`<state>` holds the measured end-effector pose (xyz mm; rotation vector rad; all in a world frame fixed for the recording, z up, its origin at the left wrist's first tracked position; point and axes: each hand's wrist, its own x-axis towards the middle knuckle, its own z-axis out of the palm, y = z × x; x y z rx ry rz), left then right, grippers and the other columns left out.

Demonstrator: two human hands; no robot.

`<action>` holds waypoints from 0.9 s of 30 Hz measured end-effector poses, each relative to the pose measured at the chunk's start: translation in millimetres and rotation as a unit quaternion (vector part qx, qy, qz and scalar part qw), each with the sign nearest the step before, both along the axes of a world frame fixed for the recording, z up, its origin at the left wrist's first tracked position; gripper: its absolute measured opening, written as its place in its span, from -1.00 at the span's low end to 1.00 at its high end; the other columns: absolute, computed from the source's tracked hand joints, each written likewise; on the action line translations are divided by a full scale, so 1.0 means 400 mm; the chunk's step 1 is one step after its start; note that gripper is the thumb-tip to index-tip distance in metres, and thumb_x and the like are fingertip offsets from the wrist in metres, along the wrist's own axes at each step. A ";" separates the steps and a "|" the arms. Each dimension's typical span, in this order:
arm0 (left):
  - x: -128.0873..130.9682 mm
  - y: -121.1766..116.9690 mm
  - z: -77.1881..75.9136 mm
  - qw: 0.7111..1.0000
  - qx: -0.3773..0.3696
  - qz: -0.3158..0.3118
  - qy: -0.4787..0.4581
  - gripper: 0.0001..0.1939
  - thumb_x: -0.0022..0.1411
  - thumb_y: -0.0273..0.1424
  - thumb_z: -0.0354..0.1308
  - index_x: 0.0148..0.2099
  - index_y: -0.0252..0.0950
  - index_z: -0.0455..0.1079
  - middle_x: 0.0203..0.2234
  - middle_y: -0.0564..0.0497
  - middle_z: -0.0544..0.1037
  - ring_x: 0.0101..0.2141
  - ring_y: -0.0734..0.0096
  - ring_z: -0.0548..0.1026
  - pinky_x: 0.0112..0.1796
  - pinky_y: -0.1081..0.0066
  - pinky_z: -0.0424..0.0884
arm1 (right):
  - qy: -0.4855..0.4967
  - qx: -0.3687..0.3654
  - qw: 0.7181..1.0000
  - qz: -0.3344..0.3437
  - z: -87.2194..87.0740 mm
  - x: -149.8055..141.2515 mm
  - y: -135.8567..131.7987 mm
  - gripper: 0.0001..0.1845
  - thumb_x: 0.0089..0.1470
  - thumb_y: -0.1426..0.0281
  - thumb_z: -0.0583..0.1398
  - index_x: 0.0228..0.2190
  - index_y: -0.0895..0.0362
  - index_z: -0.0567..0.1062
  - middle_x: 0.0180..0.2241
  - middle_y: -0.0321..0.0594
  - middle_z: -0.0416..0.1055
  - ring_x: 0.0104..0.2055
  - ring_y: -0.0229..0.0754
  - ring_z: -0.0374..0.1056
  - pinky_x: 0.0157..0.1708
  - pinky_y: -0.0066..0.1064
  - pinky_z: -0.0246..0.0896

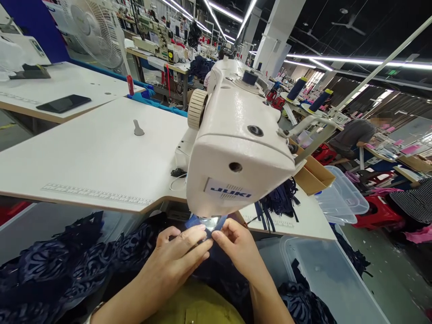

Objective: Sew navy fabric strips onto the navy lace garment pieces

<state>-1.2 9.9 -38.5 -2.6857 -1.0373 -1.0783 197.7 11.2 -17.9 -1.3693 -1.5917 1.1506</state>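
A white JUKI sewing machine stands right in front of me, its head hiding the needle and presser foot. Under its front edge lies a narrow piece of navy fabric. My left hand presses the fabric with its fingers held together, the tips over the near edge. On the other side, my right hand pinches the fabric between thumb and curled fingers. Both hands are close together, just below the machine head. Darker navy cloth hangs below them over my lap.
Navy patterned garments fill a bin at the left, and more lie in a clear bin at the right. Navy straps and a cardboard box are beside the machine. A phone rests on the left table. People work at the right.
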 end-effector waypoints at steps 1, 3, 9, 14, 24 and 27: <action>0.003 -0.001 0.005 0.999 -0.025 0.006 -0.022 -0.77 0.29 -0.44 0.07 -0.02 -0.14 0.37 -0.11 0.06 0.54 -0.11 0.45 0.49 -0.03 0.39 0.15 | 0.000 0.007 1.000 0.003 0.003 -0.001 -0.006 -0.83 0.15 0.29 0.16 -0.41 0.13 0.41 -0.49 -0.38 0.25 -0.45 -0.31 0.15 -0.42 -0.49 0.10; 0.009 -0.002 0.017 0.995 -0.079 0.019 -0.056 -0.83 0.29 -0.35 0.08 -0.06 -0.13 0.36 -0.08 0.04 0.51 -0.09 0.41 0.46 -0.05 0.37 0.17 | 0.000 0.030 0.999 0.015 0.009 -0.004 -0.016 -0.84 0.18 0.31 0.14 -0.37 0.13 0.44 -0.43 -0.34 0.31 -0.40 -0.28 0.21 -0.38 -0.47 0.13; 0.022 -0.008 0.052 0.977 -0.181 0.038 -0.105 -0.82 0.29 -0.20 0.06 -0.13 -0.15 0.36 -0.37 0.12 0.51 -0.31 0.40 0.45 -0.22 0.40 0.28 | 0.014 0.155 0.987 0.037 0.006 -0.007 -0.039 -0.95 0.19 0.39 0.16 -0.31 0.07 0.44 -0.34 -0.29 0.38 -0.28 -0.23 0.29 -0.26 -0.44 0.19; 0.028 -0.026 0.036 0.971 -0.180 0.050 -0.147 -0.85 0.32 -0.23 0.03 -0.19 -0.15 0.35 -0.42 0.14 0.47 -0.34 0.47 0.40 -0.28 0.51 0.31 | 0.035 0.231 0.972 0.022 -0.032 -0.014 -0.047 -0.93 0.20 0.39 0.16 -0.32 0.04 0.45 -0.33 -0.29 0.38 -0.27 -0.23 0.30 -0.26 -0.45 0.22; 0.025 -0.030 0.031 0.977 -0.158 -0.008 -0.140 -0.86 0.34 -0.41 0.02 -0.09 -0.15 0.35 -0.43 0.15 0.44 -0.35 0.53 0.37 -0.25 0.56 0.29 | 0.046 0.265 0.963 0.017 -0.039 -0.021 -0.043 -0.91 0.20 0.38 0.17 -0.37 0.01 0.45 -0.37 -0.33 0.48 -0.28 -0.24 0.36 -0.24 -0.44 0.24; 0.030 -0.027 0.038 0.977 -0.155 -0.015 -0.144 -0.84 0.33 -0.45 0.01 -0.09 -0.18 0.35 -0.45 0.15 0.43 -0.38 0.54 0.37 -0.27 0.54 0.28 | 0.047 0.272 0.961 0.011 -0.044 -0.022 -0.047 -0.94 0.19 0.42 0.19 -0.32 0.00 0.44 -0.30 -0.33 0.50 -0.26 -0.26 0.38 -0.24 -0.44 0.26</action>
